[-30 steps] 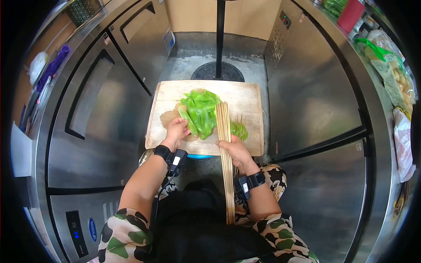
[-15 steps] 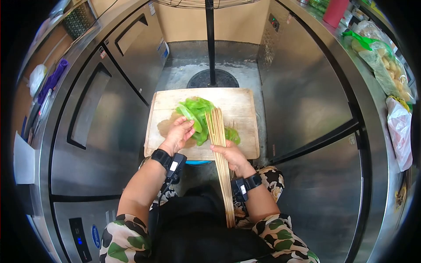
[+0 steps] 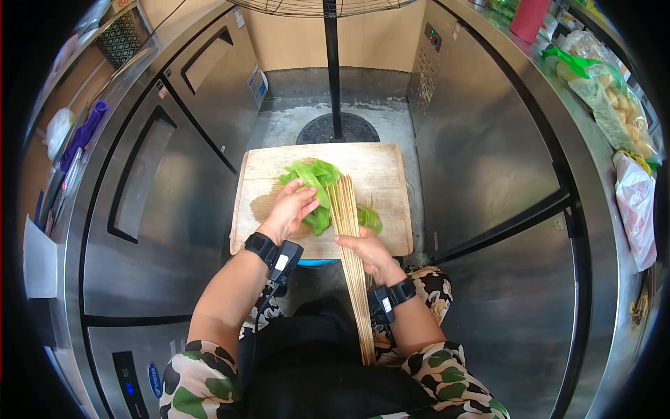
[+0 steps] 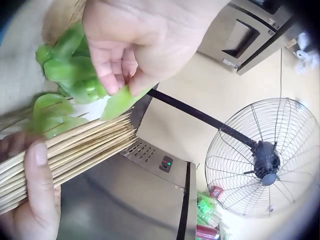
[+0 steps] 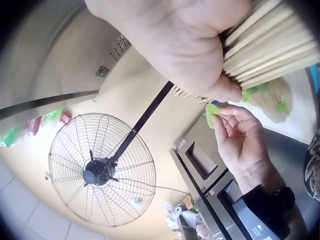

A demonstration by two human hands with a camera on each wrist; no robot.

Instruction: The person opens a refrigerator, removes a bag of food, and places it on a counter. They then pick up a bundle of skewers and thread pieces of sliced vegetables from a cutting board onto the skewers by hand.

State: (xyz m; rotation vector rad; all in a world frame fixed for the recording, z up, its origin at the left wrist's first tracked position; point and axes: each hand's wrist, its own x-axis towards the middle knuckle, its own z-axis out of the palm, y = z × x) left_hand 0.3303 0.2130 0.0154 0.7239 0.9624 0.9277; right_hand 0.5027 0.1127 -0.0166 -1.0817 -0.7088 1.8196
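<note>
My left hand pinches one thin green vegetable slice between thumb and fingertips, held by the skewer tips in the left wrist view. In my right hand is a thick bundle of bamboo skewers, gripped with the thumb across it and the tips pointing away from me. Behind the left hand lies a loose pile of green slices on a wooden cutting board. A smaller group of green slices, with thin sticks running into it, sits to the right of the skewers.
Steel refrigerator cabinets stand close on the left and right. Beyond the board rises the black pole of a wire-caged fan. Bagged food lies on the right counter. Something blue shows under the board.
My left hand has lifted a slice from the pile and brought it up toward the skewer tips. The right hand keeps its grip on the bundle. The head view has tilted slightly upward.
</note>
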